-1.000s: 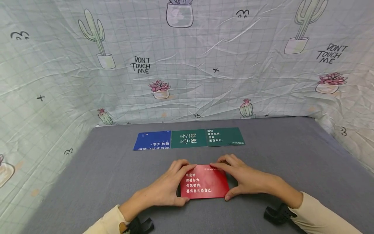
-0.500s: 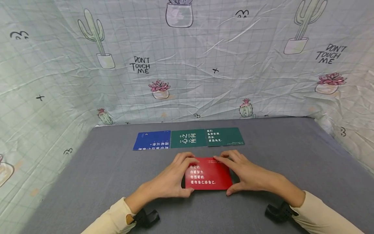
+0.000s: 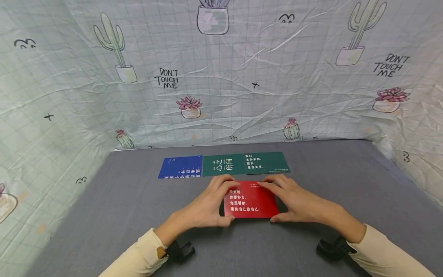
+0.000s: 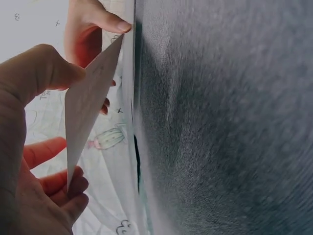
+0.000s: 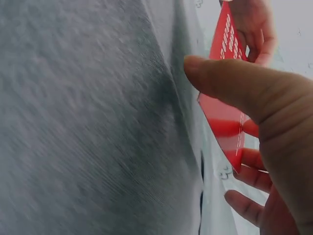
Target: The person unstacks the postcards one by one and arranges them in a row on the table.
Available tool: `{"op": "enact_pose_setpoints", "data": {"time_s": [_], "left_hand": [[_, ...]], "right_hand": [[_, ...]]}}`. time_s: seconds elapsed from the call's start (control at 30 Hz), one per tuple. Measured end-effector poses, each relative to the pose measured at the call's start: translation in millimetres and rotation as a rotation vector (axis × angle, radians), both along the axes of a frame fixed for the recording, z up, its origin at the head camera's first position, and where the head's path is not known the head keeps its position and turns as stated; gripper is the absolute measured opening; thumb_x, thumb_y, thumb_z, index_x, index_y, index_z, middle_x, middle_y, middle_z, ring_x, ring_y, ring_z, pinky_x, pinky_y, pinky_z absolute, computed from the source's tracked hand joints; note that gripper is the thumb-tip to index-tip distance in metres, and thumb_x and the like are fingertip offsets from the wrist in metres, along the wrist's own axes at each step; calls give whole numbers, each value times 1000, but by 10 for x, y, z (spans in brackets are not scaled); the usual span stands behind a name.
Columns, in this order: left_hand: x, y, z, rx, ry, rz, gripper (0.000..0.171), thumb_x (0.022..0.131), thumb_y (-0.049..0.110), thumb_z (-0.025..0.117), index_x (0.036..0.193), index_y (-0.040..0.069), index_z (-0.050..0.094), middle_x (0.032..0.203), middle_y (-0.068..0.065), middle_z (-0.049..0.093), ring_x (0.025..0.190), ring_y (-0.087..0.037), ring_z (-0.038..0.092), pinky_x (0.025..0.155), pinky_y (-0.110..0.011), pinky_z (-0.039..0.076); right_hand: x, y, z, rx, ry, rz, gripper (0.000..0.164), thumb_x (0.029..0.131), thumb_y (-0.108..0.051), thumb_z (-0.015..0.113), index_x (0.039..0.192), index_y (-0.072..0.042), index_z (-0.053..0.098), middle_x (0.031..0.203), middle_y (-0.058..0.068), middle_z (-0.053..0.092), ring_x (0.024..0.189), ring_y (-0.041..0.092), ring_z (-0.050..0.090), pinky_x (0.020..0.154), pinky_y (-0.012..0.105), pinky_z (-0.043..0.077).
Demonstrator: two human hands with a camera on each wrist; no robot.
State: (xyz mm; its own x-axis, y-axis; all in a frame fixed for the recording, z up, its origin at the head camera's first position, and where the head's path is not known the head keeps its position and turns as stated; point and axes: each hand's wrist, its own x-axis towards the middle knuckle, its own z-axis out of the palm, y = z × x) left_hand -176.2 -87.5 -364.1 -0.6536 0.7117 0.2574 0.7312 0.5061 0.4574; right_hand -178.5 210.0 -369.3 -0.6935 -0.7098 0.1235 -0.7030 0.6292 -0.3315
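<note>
A red card [image 3: 250, 200] with white Chinese writing is held by its two short sides, raised off the table. My left hand [image 3: 211, 204] grips the left end, thumb at the near corner and fingers at the far edge. The right end is gripped the same way by my right hand [image 3: 297, 202]. In the left wrist view the card's pale underside [image 4: 90, 98] shows, tilted. Its red face [image 5: 227, 117] appears in the right wrist view behind the thumb. Beyond the hands lie a blue card [image 3: 180, 166], a green card [image 3: 223, 164] and another green card [image 3: 265, 162], side by side.
The grey cloth-covered table [image 3: 114, 215] spreads around the hands. A wrinkled cactus-print curtain [image 3: 221, 77] stands behind it and down both sides. Black wrist cameras [image 3: 181, 251] hang under both forearms.
Both hands have carried the red card forward and slightly right, closer to the row of cards. The blue and green cards have stayed in place.
</note>
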Motion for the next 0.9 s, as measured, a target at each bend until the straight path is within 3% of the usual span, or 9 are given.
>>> {"op": "enact_pose_setpoints", "data": {"time_s": [0.33,0.63,0.9], "left_hand": [[-122,116,-10,5,41,11,90,69,35,81,143,7,38,139,-5,33,127,-17,26,91,-30,47],[-234,227,-22,27,40,31,86,72,39,82,141,8,42,141,-8,35,129,-18,28,97,-35,44],[-330,354,25,-5,53,60,85,72,41,81,142,10,42,142,-8,35,130,-20,28,99,-38,42]], "right_hand": [[-102,185,147,-86,-13,-5,88,70,-38,85,143,-17,41,140,-1,37,127,17,31,82,34,53],[-170,347,172,-133,-24,-15,84,72,-36,84,142,-14,44,141,7,37,126,26,32,77,38,55],[-248,515,236,-126,-13,-37,83,72,-33,84,142,-13,44,143,7,36,128,27,30,76,34,55]]}}
